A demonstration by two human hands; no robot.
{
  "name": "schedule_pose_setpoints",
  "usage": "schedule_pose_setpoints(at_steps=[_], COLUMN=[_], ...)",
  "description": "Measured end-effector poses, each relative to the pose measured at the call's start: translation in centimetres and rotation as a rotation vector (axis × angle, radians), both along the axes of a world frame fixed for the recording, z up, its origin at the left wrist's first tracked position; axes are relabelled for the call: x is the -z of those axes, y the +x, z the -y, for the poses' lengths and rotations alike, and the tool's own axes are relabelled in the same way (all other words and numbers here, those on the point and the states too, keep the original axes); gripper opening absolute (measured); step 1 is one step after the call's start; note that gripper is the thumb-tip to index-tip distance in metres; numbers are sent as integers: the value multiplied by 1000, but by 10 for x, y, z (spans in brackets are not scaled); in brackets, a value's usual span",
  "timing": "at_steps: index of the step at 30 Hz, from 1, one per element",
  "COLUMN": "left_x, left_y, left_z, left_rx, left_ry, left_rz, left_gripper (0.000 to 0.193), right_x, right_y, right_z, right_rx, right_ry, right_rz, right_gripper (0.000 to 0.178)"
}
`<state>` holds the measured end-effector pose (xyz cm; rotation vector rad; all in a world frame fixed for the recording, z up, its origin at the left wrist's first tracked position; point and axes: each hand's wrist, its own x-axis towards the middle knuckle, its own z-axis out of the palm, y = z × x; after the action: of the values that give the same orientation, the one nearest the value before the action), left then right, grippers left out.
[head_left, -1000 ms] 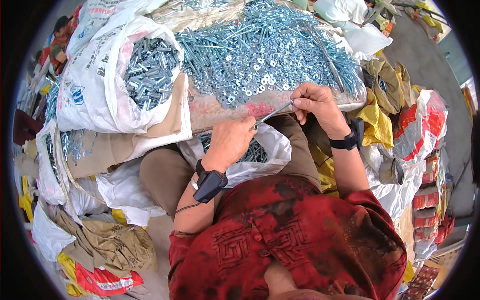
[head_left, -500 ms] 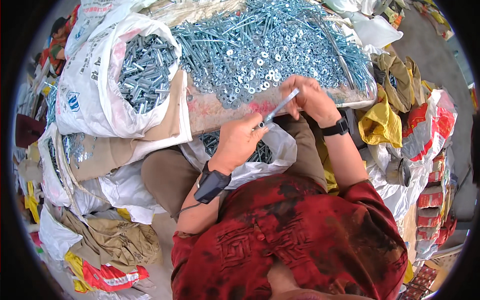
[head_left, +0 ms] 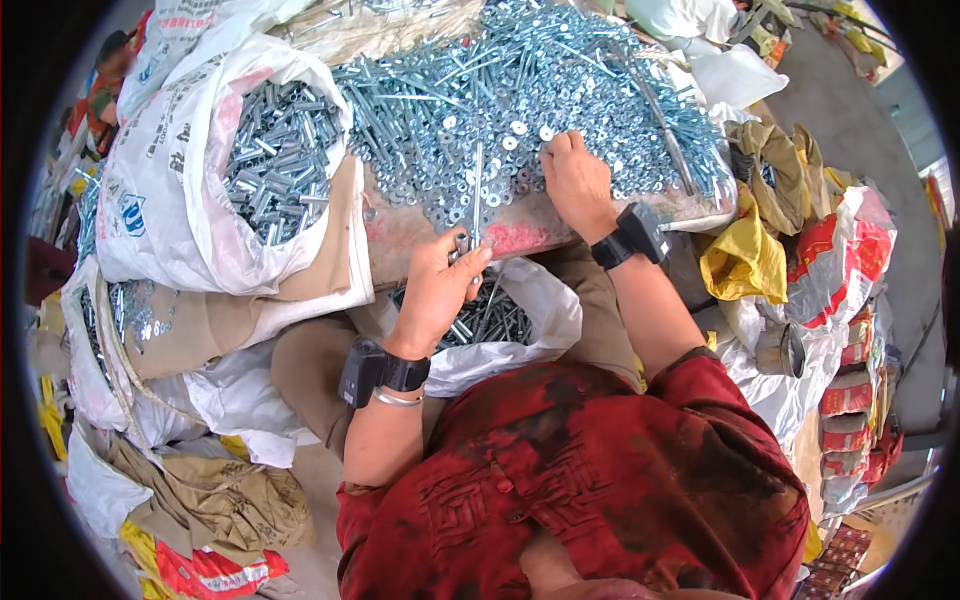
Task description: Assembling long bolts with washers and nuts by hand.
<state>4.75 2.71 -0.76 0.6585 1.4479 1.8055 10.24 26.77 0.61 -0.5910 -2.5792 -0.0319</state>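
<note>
My left hand [head_left: 440, 288] is closed around a long, thin metal bolt [head_left: 478, 185], which stands up past the thumb and forefinger. Beside it, in the same grip, shows the round end of a short metal sleeve [head_left: 461, 243]. Over at the near edge of the pile of washers [head_left: 500, 150], my right hand [head_left: 580, 188] has its fingers drawn together against the pieces. A pale washer [head_left: 546, 132] lies right at those fingertips; whatever may be between them is hidden.
A white sack [head_left: 165, 190] at the left is full of metal sleeves [head_left: 280, 150]. Many loose bolts [head_left: 400, 110] lie behind the washers. An open white bag [head_left: 555, 310] of dark metal pieces rests between my legs. Yellow sacking [head_left: 745, 260] hangs at the right. Another person [head_left: 108, 85] is at the far left.
My right hand has left the bolt's upper end and gone forward to the washers. My left hand has shifted left, and the bolt has turned from slanted to nearly straight ahead.
</note>
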Motion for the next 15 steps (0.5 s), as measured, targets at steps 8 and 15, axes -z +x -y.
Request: schedule_pose_setpoints(at_steps=[8, 15], left_x=[1, -11], left_y=[10, 23], left_z=[1, 4], left_rx=[87, 136], left_ry=[-198, -119], left_rz=[-590, -613], left_gripper=[21, 13], right_x=[-55, -66], right_y=[39, 71], right_z=[30, 31], right_rx=[-590, -557], right_ry=[-1311, -1239], right_rz=[-409, -348], right_gripper=[12, 10])
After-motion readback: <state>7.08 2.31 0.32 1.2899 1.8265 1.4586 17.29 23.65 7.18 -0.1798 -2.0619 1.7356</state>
